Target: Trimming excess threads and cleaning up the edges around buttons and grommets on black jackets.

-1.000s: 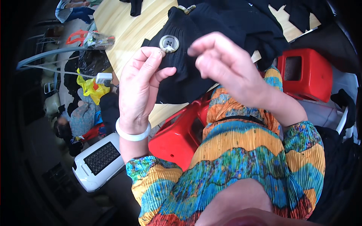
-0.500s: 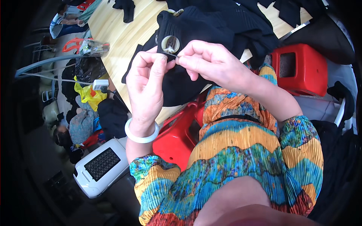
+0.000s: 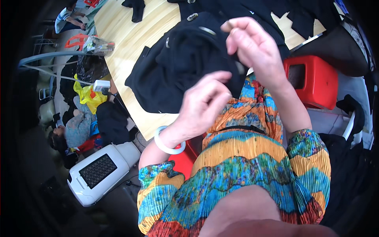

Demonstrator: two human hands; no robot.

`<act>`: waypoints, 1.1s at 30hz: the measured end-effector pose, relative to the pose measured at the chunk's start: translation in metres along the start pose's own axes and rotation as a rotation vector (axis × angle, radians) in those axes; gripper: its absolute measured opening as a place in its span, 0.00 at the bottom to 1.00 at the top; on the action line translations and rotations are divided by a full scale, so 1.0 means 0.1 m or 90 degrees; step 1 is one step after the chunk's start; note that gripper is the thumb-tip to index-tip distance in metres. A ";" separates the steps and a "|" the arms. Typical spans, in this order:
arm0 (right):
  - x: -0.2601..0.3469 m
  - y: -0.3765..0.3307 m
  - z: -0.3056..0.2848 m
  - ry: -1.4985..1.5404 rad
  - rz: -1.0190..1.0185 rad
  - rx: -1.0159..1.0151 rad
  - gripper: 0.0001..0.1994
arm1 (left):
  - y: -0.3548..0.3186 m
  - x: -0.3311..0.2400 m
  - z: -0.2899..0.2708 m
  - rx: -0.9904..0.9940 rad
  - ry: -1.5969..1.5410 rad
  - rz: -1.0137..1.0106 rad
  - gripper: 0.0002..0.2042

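Note:
On the table lies a black knit garment (image 3: pixel 158 83) with large round buttons, among them a pale button (image 3: pixel 192 17) and a button seen nearly edge-on (image 3: pixel 167 42). My right hand (image 3: pixel 254 47) is raised over the garment's right side. Its thumb and forefinger are pinched, but blur hides what is between them. Lower and to the left, my left hand (image 3: pixel 205 102) hovers above the garment's near edge, fingers loosely curled and thumb apart from the forefinger. Nothing shows in it. A white bangle (image 3: pixel 169 150) circles my left wrist.
The wooden table (image 3: pixel 118 23) carries more black cloth (image 3: pixel 136 10). A red stool (image 3: pixel 318 81) stands at right, and another red seat (image 3: pixel 182 162) shows beneath my left arm. To the left are a white machine housing (image 3: pixel 98 173), a yellow bag (image 3: pixel 89 96) and a person (image 3: pixel 67 19) farther off.
My hands, together at a button with a thin needle-like piece between them, have come apart. The right rose to the right; the left let go of the garment and moved down and right.

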State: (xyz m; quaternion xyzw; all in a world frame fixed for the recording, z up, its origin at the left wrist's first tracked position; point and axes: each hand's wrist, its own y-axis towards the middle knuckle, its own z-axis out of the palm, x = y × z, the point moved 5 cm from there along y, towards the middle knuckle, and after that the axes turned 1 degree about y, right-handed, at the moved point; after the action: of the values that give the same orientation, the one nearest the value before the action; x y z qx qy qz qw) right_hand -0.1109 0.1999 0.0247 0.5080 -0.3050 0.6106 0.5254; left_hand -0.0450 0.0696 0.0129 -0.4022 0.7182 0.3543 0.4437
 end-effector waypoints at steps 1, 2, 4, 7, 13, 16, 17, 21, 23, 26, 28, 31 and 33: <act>0.04 0.05 -0.03 -0.062 -0.057 -0.028 0.11 | -0.01 0.05 0.07 0.024 -0.067 -0.028 0.02; -0.03 0.10 -0.07 -0.112 -0.089 -0.035 0.12 | -0.02 0.09 0.02 -0.015 -0.070 -0.021 0.02; -0.09 0.15 -0.08 -0.230 -0.119 -0.044 0.13 | -0.11 0.20 -0.20 -0.145 -0.089 -0.051 0.02; -0.08 0.21 -0.09 -0.376 -0.163 -0.025 0.09 | -0.19 0.35 -0.61 -0.355 -0.059 -0.069 0.01; -0.20 0.42 0.37 -0.684 -0.198 0.162 0.20 | -0.44 0.92 -1.03 -0.452 0.041 -0.219 0.04; -0.43 0.37 0.53 -0.815 -0.132 0.161 0.31 | -0.32 0.95 -1.01 -0.450 0.202 -0.159 0.06; -0.52 0.37 0.52 -0.813 -0.099 0.166 0.27 | -0.26 0.90 -1.01 -0.457 0.259 -0.140 0.06; -0.59 0.16 0.34 -0.673 -0.132 0.219 0.13 | -0.02 0.79 -1.08 -0.437 0.307 -0.079 0.07; -0.34 -0.14 0.24 -0.608 -0.172 0.275 0.11 | 0.09 0.76 -1.10 -0.424 0.291 -0.057 0.07; -0.14 -0.48 0.14 -0.624 -0.140 0.341 0.12 | 0.19 0.79 -1.20 -0.389 0.320 -0.065 0.08; -0.22 -0.57 -0.02 -0.622 -0.053 0.373 0.15 | 0.31 0.85 -1.22 -0.361 0.357 -0.077 0.11; -0.15 -0.57 -0.16 -0.579 -0.059 0.358 0.13 | 0.49 0.84 -1.13 -0.316 0.392 -0.095 0.13; -0.10 -0.43 -0.20 -0.516 -0.052 0.270 0.17 | 0.55 0.75 -1.05 -0.333 0.380 -0.055 0.14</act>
State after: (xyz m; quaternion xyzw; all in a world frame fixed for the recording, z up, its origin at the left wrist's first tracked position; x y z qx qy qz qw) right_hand -0.0770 0.2256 0.0024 0.8138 -0.3336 0.3904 0.2720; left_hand -0.1520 -0.0179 -0.0102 -0.6168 0.6835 0.3735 0.1129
